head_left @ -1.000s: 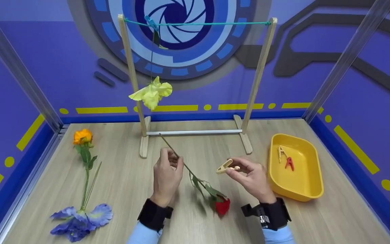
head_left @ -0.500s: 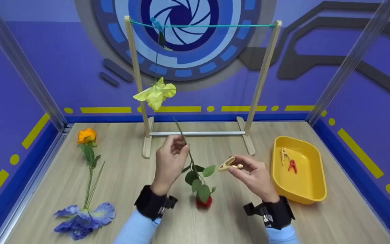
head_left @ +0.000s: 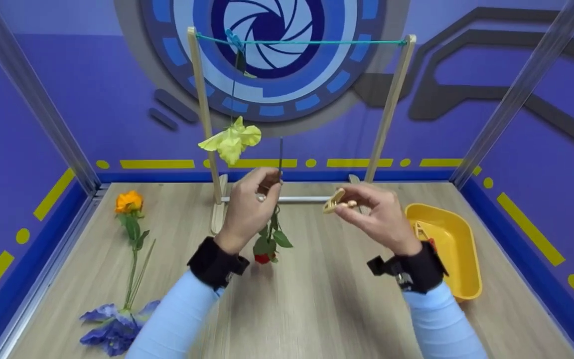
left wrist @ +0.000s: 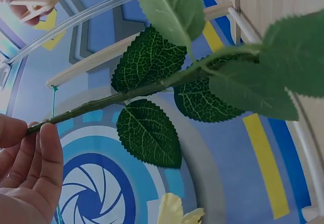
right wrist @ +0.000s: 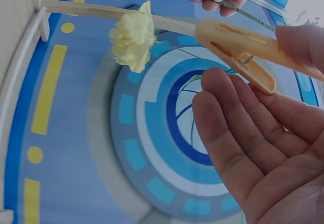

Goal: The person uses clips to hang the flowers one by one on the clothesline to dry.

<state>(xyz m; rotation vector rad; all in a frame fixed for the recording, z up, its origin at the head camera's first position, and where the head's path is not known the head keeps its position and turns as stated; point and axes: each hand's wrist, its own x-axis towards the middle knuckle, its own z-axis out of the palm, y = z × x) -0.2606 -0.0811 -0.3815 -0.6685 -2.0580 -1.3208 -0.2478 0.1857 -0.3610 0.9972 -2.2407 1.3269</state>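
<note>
My left hand point(head_left: 253, 202) pinches the stem point(left wrist: 91, 106) of a red rose between thumb and fingers. The rose hangs head down, its red bloom point(head_left: 263, 258) partly covered by green leaves point(left wrist: 149, 133). To the right, my right hand point(head_left: 379, 214) holds a pale wooden clothespin point(head_left: 333, 202) between thumb and fingers; in the right wrist view the clothespin point(right wrist: 238, 49) has its tip pointing left. Above both hands a teal string point(head_left: 317, 42) spans a wooden frame point(head_left: 391, 99). From its left part a yellow flower point(head_left: 232, 142) hangs upside down by a blue clothespin point(head_left: 234, 40).
An orange flower point(head_left: 129, 202) and a blue-purple flower point(head_left: 112, 329) lie on the table at left. A yellow tray point(head_left: 459, 254) at right holds a red clothespin and a pale one, partly hidden by my right arm. A metal bar point(head_left: 302, 199) joins the frame's feet.
My left hand has raised the rose and turned it from slanting on the table to hanging upright, bloom down. My right hand has moved up and forward with the clothespin.
</note>
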